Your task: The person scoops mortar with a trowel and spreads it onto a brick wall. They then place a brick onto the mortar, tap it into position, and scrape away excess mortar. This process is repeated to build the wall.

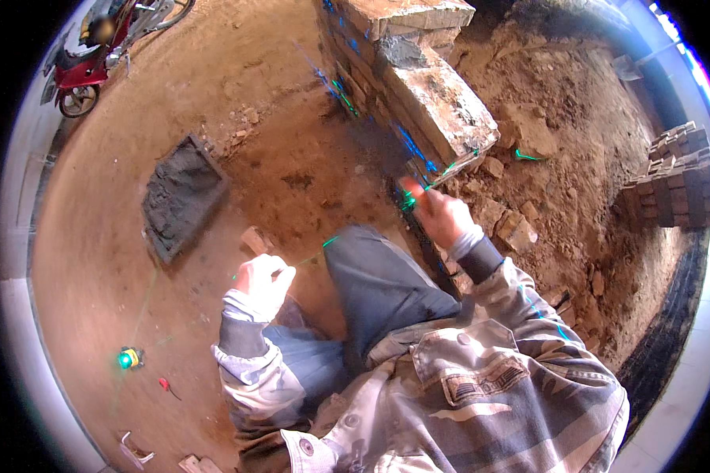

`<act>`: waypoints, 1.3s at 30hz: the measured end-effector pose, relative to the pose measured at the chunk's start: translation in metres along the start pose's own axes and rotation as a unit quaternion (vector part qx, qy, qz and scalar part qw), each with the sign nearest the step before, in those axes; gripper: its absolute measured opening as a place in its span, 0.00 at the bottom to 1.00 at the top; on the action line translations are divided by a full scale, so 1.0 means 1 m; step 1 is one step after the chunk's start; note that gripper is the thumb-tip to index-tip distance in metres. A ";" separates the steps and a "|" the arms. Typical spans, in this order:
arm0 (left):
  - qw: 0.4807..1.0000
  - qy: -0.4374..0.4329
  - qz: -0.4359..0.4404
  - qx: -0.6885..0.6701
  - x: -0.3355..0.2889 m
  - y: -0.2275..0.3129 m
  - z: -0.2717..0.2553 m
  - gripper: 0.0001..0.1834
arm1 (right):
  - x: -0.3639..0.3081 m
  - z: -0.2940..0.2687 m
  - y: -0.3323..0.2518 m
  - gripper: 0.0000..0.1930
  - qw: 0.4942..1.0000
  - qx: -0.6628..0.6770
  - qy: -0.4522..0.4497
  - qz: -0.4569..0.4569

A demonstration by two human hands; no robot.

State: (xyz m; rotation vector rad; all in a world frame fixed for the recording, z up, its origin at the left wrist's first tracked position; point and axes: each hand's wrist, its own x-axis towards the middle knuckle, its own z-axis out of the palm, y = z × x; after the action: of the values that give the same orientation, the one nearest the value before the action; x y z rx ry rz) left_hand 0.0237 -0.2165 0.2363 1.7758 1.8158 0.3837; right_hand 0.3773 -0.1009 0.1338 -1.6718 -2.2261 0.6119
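Close to the near end of a low brick wall [450,102], my right hand [447,219] is closed with its fingertips toward the wall's lower corner. Motion blur and green light cover those fingertips, so what they grip cannot be made out. My left hand [262,280] is held to the left of my raised knee, its fingers curled in; whatever is in them, if anything, is hidden. Green and blue light lines fall on the wall, my knee and my right sleeve. Grey mortar [402,52] lies on top of the wall's step.
A tray [214,169] of dark mortar lies at left. On the floor are a glowing green laser level [128,359] and a small red object [164,384]. Broken bricks [516,231] and loose soil lie right of the wall. Stacked bricks [674,193] stand far right; a red motorcycle [87,67], far left.
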 end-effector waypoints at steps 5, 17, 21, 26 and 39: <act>1.000 -0.012 -0.010 -0.003 0.004 0.005 0.000 0.12 | -0.004 0.003 -0.010 0.13 0.998 0.057 0.033 -0.025; 1.000 -0.003 -0.018 0.020 0.000 0.004 0.003 0.13 | -0.012 -0.019 -0.004 0.12 0.995 0.055 -0.041 -0.071; 1.000 -0.012 -0.007 0.023 0.003 0.008 0.001 0.12 | -0.014 -0.006 0.003 0.12 0.999 0.044 0.007 -0.015; 1.000 -0.019 -0.012 -0.001 0.002 0.007 0.003 0.11 | -0.024 -0.014 0.000 0.11 0.995 0.063 -0.007 -0.083; 0.999 -0.031 -0.005 0.021 0.009 0.011 0.013 0.11 | -0.028 -0.003 0.009 0.12 0.997 0.070 0.026 -0.024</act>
State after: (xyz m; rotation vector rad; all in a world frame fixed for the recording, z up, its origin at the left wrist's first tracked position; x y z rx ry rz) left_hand 0.0406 -0.2090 0.2300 1.7865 1.8005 0.2870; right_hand 0.3944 -0.1250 0.1327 -1.5445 -2.1280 0.6865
